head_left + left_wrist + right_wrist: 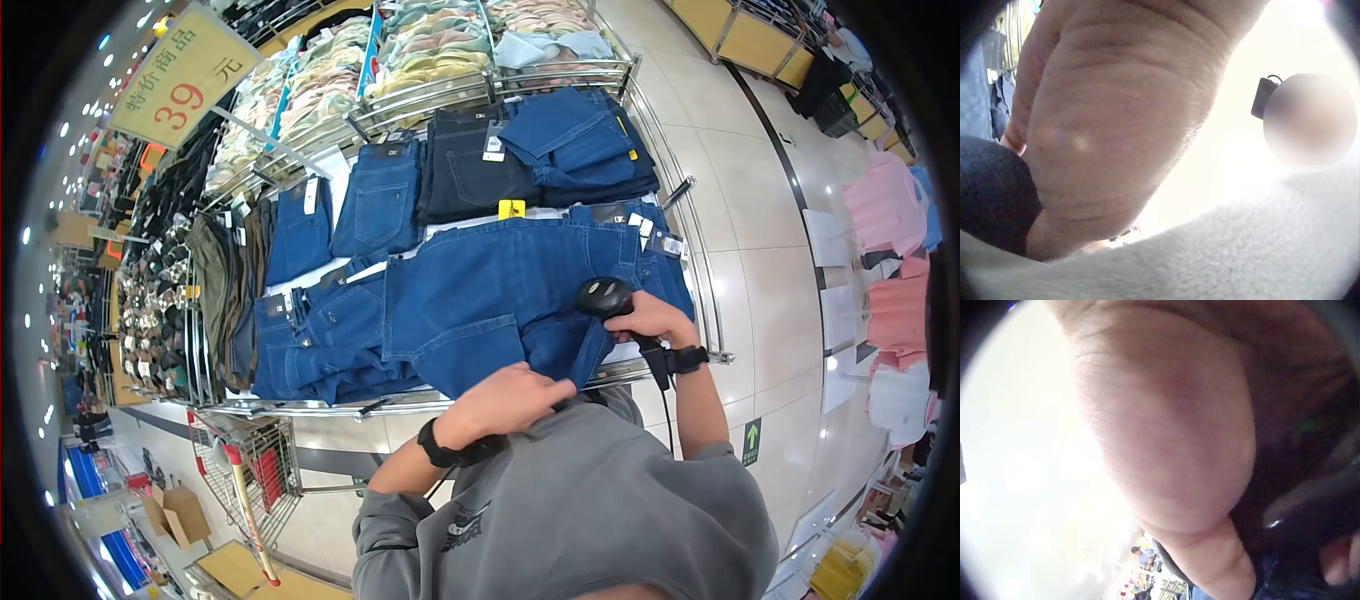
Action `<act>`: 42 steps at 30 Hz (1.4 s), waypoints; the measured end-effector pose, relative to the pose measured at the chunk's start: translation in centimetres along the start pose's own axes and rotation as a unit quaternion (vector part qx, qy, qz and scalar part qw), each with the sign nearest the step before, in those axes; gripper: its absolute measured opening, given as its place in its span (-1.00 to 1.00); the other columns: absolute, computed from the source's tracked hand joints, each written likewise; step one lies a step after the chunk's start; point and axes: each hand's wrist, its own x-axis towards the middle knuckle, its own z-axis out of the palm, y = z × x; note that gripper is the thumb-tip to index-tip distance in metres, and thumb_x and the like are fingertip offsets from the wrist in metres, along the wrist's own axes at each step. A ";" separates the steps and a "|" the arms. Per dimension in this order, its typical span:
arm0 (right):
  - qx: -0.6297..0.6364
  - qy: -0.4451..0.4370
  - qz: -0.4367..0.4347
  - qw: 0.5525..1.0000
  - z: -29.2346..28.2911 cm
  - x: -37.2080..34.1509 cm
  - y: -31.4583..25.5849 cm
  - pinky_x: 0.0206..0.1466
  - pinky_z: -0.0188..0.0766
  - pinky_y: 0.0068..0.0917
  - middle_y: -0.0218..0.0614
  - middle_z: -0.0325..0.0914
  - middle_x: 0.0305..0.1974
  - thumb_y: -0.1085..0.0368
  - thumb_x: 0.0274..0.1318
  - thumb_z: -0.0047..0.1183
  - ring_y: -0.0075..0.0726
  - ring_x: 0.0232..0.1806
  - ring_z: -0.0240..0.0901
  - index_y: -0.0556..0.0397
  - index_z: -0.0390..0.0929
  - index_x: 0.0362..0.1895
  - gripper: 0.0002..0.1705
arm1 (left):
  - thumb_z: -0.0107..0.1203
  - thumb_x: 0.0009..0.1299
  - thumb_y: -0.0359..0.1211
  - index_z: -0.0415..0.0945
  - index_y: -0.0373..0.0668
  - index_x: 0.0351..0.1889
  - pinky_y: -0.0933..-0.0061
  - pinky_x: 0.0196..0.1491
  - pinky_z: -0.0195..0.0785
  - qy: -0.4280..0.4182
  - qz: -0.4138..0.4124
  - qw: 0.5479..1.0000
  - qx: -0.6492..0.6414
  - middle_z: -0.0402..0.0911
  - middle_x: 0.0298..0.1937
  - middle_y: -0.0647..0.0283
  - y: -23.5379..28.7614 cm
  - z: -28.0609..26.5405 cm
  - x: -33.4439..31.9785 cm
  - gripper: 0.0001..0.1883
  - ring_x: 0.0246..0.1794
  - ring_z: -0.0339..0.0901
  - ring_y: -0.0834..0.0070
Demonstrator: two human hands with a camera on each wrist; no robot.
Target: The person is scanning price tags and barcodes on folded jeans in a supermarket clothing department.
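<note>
A pair of dark blue jeans [465, 280] lies spread over the front of the rack. My left hand [510, 400] is at the near edge, by the grey sweatshirt, gripping dark denim [994, 194] that bulges beside the palm in the left wrist view; its fingertips are mostly hidden. My right hand [650, 320] holds a black handheld device [604, 297] with a rounded, glossy head, above the right part of the jeans. In the right wrist view the thumb [1210, 556] lies along that dark device. Paper tags [665, 243] hang at the waistband on the right.
Folded jeans [380, 200] and a black pair [475, 165] are stacked behind, inside the chrome rack [700, 260]. A yellow price sign [185, 75] stands at the upper left. A shopping cart [245, 460] is at the lower left. Pink clothes [885, 205] hang across the aisle.
</note>
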 end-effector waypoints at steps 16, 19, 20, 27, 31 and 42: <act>0.015 0.175 -0.029 0.984 -5.1 -3.0 -0.7 -0.17 0.43 -0.47 -0.25 0.66 -0.43 0.14 -0.07 0.25 -0.37 -0.32 0.58 0.20 0.65 -0.29 -0.64 | 0.16 0.26 -0.32 0.45 -0.15 -0.38 -0.01 -0.11 0.20 0.069 -0.268 0.953 0.122 0.61 -0.38 0.06 -15.2 -3.2 -9.9 -0.86 -0.28 0.54 0.01; -0.019 0.241 -0.160 0.957 -6.6 -2.9 -6.8 -0.09 0.42 -0.42 -0.29 0.64 -0.37 0.15 -0.09 0.29 -0.39 -0.29 0.53 0.23 0.62 -0.21 -0.58 | 0.10 0.33 -0.36 0.42 -0.18 -0.39 -0.03 -0.31 0.28 0.286 -0.246 0.897 0.230 0.56 -0.46 -0.01 -13.4 -12.4 -9.6 -0.87 -0.42 0.52 -0.10; -0.032 0.297 -0.235 0.925 -7.0 -2.9 -8.5 -0.13 0.42 -0.44 -0.34 0.61 -0.37 0.15 -0.08 0.29 -0.46 -0.31 0.48 0.22 0.61 -0.18 -0.57 | 0.10 0.33 -0.36 0.44 -0.18 -0.38 -0.01 -0.32 0.30 0.344 -0.262 0.866 0.250 0.56 -0.46 -0.03 -12.1 -15.5 -9.5 -0.88 -0.43 0.51 -0.10; 0.065 0.350 -0.465 0.810 -7.6 -9.1 -15.4 0.07 0.31 -0.54 -0.43 0.58 -0.08 0.41 0.14 0.17 -0.57 -0.07 0.41 0.07 0.53 0.12 -0.59 | 0.15 0.28 -0.47 0.58 -0.19 -0.20 0.21 -0.28 0.31 0.602 -0.140 0.691 0.373 0.62 -0.34 0.12 -4.9 -23.4 -12.0 -0.86 -0.32 0.52 0.13; 0.127 0.321 -0.367 0.864 -6.1 -9.6 -10.6 0.04 0.35 -0.50 -0.43 0.58 -0.11 0.42 0.10 0.17 -0.55 -0.10 0.43 0.06 0.55 0.07 -0.61 | 0.18 0.09 -0.56 0.63 -0.16 -0.27 0.24 -0.27 0.26 0.505 -0.176 0.794 0.290 0.49 -0.48 0.20 -3.7 -17.4 -13.6 -0.77 -0.43 0.42 0.24; -0.005 0.169 -0.057 0.984 -0.9 -5.0 5.8 -0.29 0.41 -0.41 -0.32 0.59 -0.49 0.20 -0.19 0.29 -0.44 -0.43 0.47 0.13 0.63 -0.26 -0.64 | 0.07 -0.05 -0.59 0.77 0.00 -0.34 0.21 -0.30 0.31 0.178 -0.292 0.934 0.101 0.50 -0.54 0.17 -12.1 1.7 -14.1 -0.62 -0.40 0.51 0.20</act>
